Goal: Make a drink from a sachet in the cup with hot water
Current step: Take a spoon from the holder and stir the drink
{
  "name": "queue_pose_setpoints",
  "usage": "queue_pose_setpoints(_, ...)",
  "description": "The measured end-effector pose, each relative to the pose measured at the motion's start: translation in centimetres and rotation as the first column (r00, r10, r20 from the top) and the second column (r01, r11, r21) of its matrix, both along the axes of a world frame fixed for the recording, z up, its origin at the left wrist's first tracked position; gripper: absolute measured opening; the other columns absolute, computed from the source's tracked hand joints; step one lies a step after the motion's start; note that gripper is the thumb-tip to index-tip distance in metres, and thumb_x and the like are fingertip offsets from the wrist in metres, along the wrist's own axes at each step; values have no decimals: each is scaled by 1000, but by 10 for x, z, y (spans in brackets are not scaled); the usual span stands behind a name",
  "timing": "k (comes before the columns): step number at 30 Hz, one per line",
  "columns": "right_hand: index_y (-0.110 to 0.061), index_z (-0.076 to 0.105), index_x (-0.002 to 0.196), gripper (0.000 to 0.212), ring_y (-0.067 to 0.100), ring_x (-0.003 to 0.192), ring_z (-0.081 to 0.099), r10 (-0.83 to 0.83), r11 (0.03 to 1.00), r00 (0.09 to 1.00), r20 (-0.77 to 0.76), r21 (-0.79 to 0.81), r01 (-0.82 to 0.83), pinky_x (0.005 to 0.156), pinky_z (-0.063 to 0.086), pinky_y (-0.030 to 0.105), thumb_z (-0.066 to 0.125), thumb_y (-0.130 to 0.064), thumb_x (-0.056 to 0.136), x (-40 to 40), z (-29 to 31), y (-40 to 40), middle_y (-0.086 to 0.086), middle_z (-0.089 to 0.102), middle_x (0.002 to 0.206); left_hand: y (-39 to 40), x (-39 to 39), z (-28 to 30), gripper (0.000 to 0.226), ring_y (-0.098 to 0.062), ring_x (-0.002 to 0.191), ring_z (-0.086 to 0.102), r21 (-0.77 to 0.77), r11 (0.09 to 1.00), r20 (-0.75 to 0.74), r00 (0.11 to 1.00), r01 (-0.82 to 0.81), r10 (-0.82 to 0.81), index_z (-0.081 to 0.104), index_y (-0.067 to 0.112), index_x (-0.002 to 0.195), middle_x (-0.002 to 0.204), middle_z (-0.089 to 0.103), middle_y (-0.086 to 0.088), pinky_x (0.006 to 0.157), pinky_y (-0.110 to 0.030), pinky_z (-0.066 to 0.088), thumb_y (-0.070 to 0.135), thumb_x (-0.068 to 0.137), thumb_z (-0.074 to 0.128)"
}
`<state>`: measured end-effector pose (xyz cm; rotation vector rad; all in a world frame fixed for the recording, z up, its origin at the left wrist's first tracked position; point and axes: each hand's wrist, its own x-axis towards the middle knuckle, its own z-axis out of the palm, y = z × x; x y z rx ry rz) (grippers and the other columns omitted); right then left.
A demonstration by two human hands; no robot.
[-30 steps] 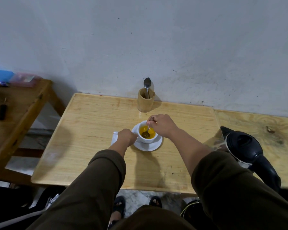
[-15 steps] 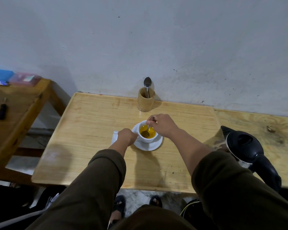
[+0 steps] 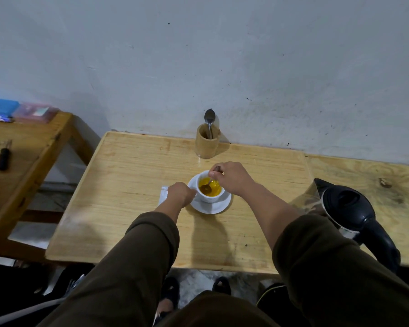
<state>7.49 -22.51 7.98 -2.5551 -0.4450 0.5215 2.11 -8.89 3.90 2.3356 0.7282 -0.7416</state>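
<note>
A white cup [image 3: 210, 197] full of orange-yellow drink stands on a white saucer [image 3: 215, 207] in the middle of the wooden table [image 3: 132, 185]. My right hand [image 3: 232, 178] pinches the handle of a spoon [image 3: 207, 187] whose bowl is dipped in the drink. My left hand [image 3: 180, 194] is closed against the cup's left side, at its handle. A white sachet [image 3: 163, 194] lies flat on the table just left of my left hand, partly hidden by it.
A bamboo holder [image 3: 207, 143] with one spoon [image 3: 209, 119] stands by the wall behind the cup. A black electric kettle [image 3: 350, 213] sits at the right. A second wooden table [image 3: 28, 161] at the left carries boxes [image 3: 17, 110] and a small dark tool [image 3: 3, 158].
The spoon's bowl has shifted slightly inside the cup as my right hand stirs. My left hand stays on the cup.
</note>
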Motion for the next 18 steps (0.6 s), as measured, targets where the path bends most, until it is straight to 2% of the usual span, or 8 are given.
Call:
queue_pose_setpoints(3,-15,68,99,24,21,90,57,-13,999,1000,24,-44,14,72,42,31,48,-29,94,1,-1,1,10,68,103,1,0,-2,47,-31,116,62,-13,1000,11,1000,-18,18,58,0,125,125,64,-17,99,-33,48,35,97,44)
queue_pose_setpoints(9,-21,68,107,25,25,103,59,-23,988,990,142,-148,44,79,48,34,46,-25,96,2,0,4,5,68,112,1,1,-4,49,-32,118,60,-14,1000,19,1000,-11,11,56,-1,128,127,63,-19,100,-34,46,35,98,42)
queue_pose_setpoints(15,-22,72,105,24,20,109,59,-25,1000,999,25,12,25,91,46,33,51,-26,94,-5,-1,-3,1,69,117,1,0,-4,48,-32,119,60,-5,1000,30,1000,8,-8,56,-1,128,128,62,-18,101,-35,46,34,99,40)
queue_pose_setpoints(18,-17,72,105,22,17,106,59,-19,997,1000,-14,75,20,87,43,24,57,-24,92,-11,4,-6,2,70,115,1,0,-3,45,-33,118,60,-4,1000,33,999,22,-21,56,-1,126,127,63,-18,100,-35,46,30,99,38)
